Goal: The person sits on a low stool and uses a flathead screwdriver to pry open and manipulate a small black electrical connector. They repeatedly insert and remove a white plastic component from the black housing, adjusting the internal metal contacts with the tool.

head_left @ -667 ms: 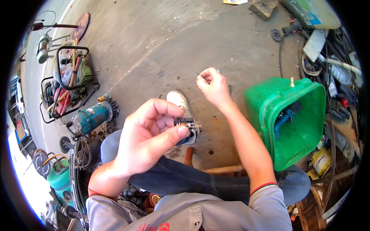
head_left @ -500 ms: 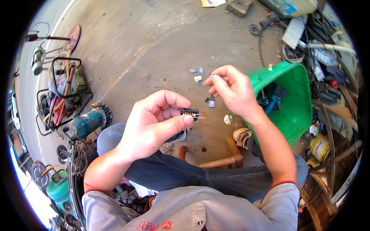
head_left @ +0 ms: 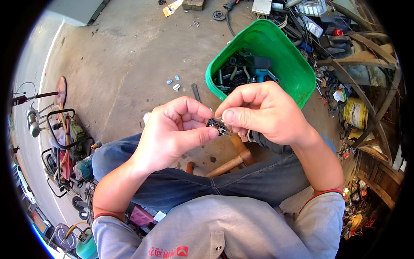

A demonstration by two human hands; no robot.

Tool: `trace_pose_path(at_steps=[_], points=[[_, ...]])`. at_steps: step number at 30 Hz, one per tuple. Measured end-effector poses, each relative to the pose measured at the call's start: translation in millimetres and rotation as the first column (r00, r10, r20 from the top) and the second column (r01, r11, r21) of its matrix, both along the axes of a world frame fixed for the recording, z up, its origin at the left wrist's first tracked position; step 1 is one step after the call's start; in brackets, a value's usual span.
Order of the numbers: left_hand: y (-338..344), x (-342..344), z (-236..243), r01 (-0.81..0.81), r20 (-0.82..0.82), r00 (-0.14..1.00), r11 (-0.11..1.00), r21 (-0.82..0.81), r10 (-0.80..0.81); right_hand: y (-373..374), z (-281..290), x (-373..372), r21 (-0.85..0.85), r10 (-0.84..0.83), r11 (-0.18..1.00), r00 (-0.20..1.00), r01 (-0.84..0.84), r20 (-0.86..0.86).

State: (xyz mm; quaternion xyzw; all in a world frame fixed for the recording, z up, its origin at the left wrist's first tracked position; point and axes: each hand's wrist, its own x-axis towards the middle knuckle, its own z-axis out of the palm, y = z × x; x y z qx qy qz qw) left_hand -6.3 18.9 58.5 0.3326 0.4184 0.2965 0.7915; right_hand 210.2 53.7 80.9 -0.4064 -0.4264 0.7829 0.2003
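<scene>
My left hand pinches a small black switch-like part with bare metal contacts between thumb and fingertips, above my lap. Close against it, my right hand has its thumb and forefinger pressed together at the part's upper right. Whatever those fingers hold is too small to name. Past my hands, two little bluish pieces and a whitish block lie on the concrete floor. A dark wrench rests nearby, beside the bin.
A green plastic bin holding pliers and a blue-and-black power tool stands just beyond my right hand. Wooden bars show between my legs. Scrap and a yellow tub crowd the right; framed machinery stands left.
My right hand has come in from farther right to the black part in my left hand. The view has swung, so the bin now appears nearer the middle and the wrench shows.
</scene>
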Motion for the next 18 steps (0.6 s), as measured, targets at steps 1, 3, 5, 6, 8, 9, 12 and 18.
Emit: trace_pose_path(at_steps=[1,3,5,6,8,9,12,18], points=[[-1,4,0,0.004,0.002,1.0,1.0,-0.003,-0.004,-1,-3,3,-0.003,-0.025,1.0,1.0,0.025,-0.007],[-3,9,-1,-0.01,0.017,1.0,1.0,-0.018,0.01,-1,-6,10,-0.009,-0.039,0.999,0.999,0.038,-0.02],[-3,12,-4,-0.033,0.026,0.999,0.999,-0.031,0.033,-3,-9,13,-0.013,-0.054,0.998,0.998,0.053,-0.02],[-4,13,-7,-0.047,0.027,0.999,0.998,-0.038,0.048,-3,-10,13,0.0,-0.056,0.998,0.998,0.056,-0.01],[-3,12,-9,-0.061,0.012,0.998,0.996,-0.069,0.062,-3,-13,10,0.024,-0.06,0.998,0.998,0.059,0.009],[-1,12,-9,-0.062,-0.003,0.998,0.994,-0.093,0.062,-2,-14,9,0.022,-0.059,0.998,0.998,0.059,0.016],[4,11,-10,-0.058,-0.03,0.998,0.99,-0.128,0.054,0,-15,5,0.012,-0.045,0.999,0.998,0.045,0.043],[3,7,-10,-0.037,-0.026,0.999,0.997,-0.069,0.036,1,-19,-3,0.024,-0.006,1.0,0.994,0.003,0.109]])
